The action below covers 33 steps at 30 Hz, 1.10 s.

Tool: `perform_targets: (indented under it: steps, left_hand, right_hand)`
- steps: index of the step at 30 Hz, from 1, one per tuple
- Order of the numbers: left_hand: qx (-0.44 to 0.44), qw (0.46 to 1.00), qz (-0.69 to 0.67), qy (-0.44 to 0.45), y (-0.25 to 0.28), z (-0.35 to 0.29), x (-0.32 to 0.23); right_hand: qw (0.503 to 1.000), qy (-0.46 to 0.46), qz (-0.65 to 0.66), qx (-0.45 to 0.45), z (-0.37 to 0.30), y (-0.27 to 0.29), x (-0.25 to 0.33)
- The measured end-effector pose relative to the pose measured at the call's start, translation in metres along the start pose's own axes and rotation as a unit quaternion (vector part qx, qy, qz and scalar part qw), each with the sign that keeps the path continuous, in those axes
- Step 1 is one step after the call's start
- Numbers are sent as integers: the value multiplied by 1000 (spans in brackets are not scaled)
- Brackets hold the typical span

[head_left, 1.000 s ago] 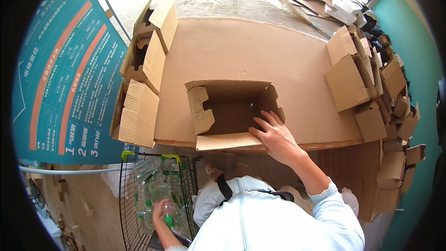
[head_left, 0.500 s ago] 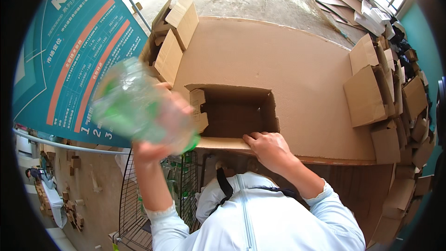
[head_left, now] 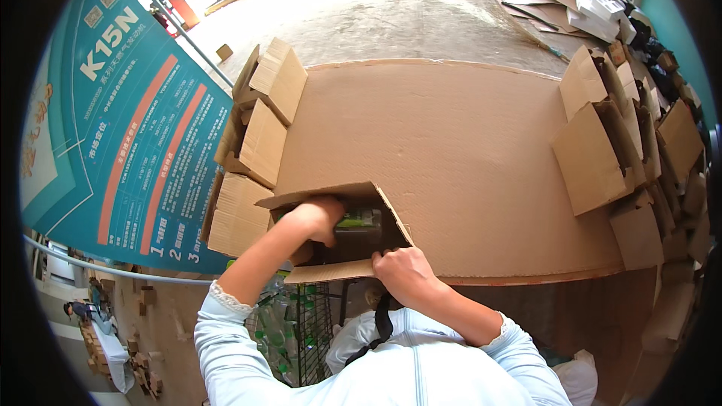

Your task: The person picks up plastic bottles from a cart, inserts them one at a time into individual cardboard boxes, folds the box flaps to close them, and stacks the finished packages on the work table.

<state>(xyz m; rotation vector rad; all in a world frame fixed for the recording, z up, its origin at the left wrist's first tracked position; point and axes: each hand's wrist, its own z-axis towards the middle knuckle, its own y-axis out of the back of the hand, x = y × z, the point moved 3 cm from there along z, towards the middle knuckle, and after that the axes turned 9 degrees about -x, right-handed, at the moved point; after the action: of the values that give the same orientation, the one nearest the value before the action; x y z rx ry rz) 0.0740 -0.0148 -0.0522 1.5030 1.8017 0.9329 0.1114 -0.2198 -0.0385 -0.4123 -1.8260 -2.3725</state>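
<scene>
An open cardboard box (head_left: 331, 269) stands at the near edge of the cardboard-covered table, somewhat tilted. My left hand (head_left: 320, 218) reaches down into it, closed on a clear plastic bottle (head_left: 361, 219) with green on it. The box wall and my own hand hide most of the fingers and part of the bottle. At the near right corner, my right hand (head_left: 406, 274) grips the box's rim, with its fingers curled over the edge.
Open cardboard boxes (head_left: 259, 143) line the table's left edge; more boxes (head_left: 598, 158) stand along the right. A black wire cage (head_left: 308, 331) with clear, green-capped bottles is below at left. A teal printed banner (head_left: 135, 143) rises beyond the left boxes.
My left hand has brought the clear plastic bottle from the left of the box down inside it. The box has shifted left and tilted, with my right hand still on its rim.
</scene>
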Motion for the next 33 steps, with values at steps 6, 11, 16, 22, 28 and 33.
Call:
perform_targets:
  steps: [6,11,16,22,28,33]
  left_hand:
    - [-3,999,45,4,-50,70,-10]
    - [-107,992,53,45,-41,70,-26]
    - [-79,995,58,24,-19,34,-8]
    - [-483,836,-259,-21,36,-116,19]
    - [-548,641,-336,419,-145,-277,77]
    - [-197,635,-411,624,-413,-314,70]
  right_hand:
    - [998,19,-36,43,0,-3,3]
    - [995,11,-86,-39,5,-11,-2]
    - [999,2,-42,1,16,-4,-5]
    - [995,-59,-21,72,20,2,-15]
    - [997,-70,-13,43,22,15,-4]
    - [997,-61,13,36,28,13,-3]
